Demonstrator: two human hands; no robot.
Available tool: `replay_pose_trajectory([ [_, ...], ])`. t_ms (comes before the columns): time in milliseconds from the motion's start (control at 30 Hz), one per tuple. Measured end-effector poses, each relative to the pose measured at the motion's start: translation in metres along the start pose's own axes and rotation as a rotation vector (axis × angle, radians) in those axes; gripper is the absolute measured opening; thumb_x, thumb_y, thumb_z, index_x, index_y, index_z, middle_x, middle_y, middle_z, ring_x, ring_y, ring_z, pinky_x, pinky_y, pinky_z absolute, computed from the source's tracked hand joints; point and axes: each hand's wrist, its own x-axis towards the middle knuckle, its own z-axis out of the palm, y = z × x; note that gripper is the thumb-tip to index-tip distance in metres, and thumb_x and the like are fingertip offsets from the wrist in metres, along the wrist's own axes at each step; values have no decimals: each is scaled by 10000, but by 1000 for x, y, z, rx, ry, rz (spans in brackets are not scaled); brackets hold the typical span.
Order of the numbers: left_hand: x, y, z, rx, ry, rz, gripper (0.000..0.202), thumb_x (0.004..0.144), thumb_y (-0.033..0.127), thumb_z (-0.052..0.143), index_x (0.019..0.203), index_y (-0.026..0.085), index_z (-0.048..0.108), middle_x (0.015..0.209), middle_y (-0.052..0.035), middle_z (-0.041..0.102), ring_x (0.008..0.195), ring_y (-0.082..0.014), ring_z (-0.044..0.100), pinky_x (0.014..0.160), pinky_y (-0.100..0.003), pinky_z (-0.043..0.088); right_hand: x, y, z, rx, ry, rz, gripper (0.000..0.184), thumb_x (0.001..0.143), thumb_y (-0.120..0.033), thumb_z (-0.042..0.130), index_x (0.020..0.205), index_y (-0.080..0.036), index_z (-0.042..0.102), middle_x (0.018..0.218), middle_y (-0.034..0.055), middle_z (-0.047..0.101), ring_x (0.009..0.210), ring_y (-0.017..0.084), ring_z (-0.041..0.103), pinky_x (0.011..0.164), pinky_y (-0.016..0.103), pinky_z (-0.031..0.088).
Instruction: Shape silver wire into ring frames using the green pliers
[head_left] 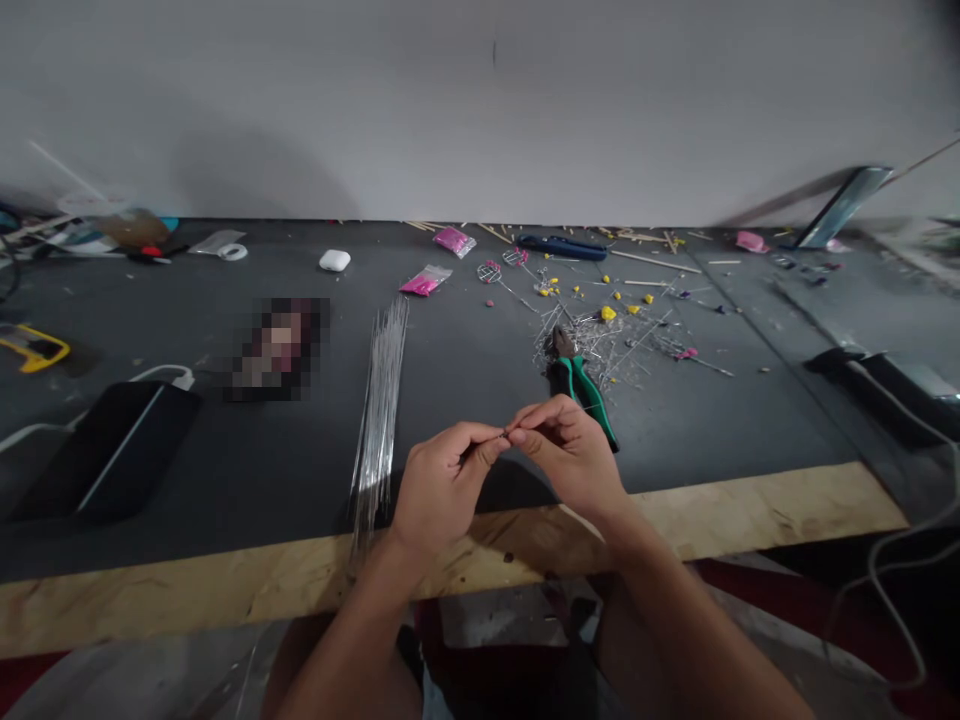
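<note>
My left hand (448, 478) and my right hand (568, 452) meet fingertip to fingertip above the front edge of the table. Both are closed in a pinch, and whatever lies between the fingertips is too small to make out. Just beyond my right hand, pliers (581, 380) with green and black handles rest with their jaws on a heap of short wire pieces (600, 345). To the left of my left hand lies a bundle of long, straight silver wires (381, 390), its near end reaching over the wooden edge.
Pink packets (426, 281), yellow bits (608, 314) and a dark blue utility knife (562, 247) lie farther back. On the left are a phone (142, 430) with a white cable, a white earbud case (334, 260) and a yellow-framed tool (37, 348). A grey wall (450, 120) rises behind.
</note>
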Motion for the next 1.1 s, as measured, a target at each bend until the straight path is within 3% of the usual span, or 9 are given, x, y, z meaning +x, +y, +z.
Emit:
replay_pose_trajectory([
  [433, 2, -1, -4, -47, -32, -139, 163, 823, 332, 584, 852, 207, 684, 614, 32, 642, 545, -97, 551, 535, -203, 406, 4, -3, -4, 4, 29, 92, 123, 712, -256, 722, 738, -204, 613, 703, -14, 687, 668, 118, 644, 654, 262, 517],
  [733, 7, -3, -23, -40, -47, -259, 182, 799, 378, 597, 819, 219, 682, 584, 38, 625, 553, -105, 564, 547, -206, 424, 13, -5, -29, 83, 122, 47, 86, 715, -244, 727, 741, -205, 654, 735, -8, 726, 611, 116, 674, 606, 251, 549],
  [933, 7, -6, -30, -68, -183, -261, 187, 816, 372, 549, 837, 217, 653, 786, 1, 684, 742, -150, 615, 664, -255, 456, 13, -9, -31, 41, 85, 26, 112, 701, -275, 735, 744, -204, 660, 698, -7, 718, 597, 126, 667, 603, 275, 555],
  [1033, 5, -5, -27, -148, -257, -247, 214, 837, 337, 506, 967, 224, 634, 915, -27, 686, 863, -174, 616, 736, -289, 458, 12, -10, -27, 23, 22, 64, 102, 709, -272, 729, 754, -207, 664, 693, -7, 712, 610, 120, 665, 617, 267, 549],
  [1100, 4, -2, -23, -221, -312, -246, 247, 853, 332, 484, 1029, 224, 619, 880, -32, 685, 845, -171, 617, 737, -293, 455, 11, -10, -25, 19, -38, 96, 95, 705, -257, 733, 754, -210, 666, 703, -7, 712, 625, 117, 665, 623, 260, 543],
])
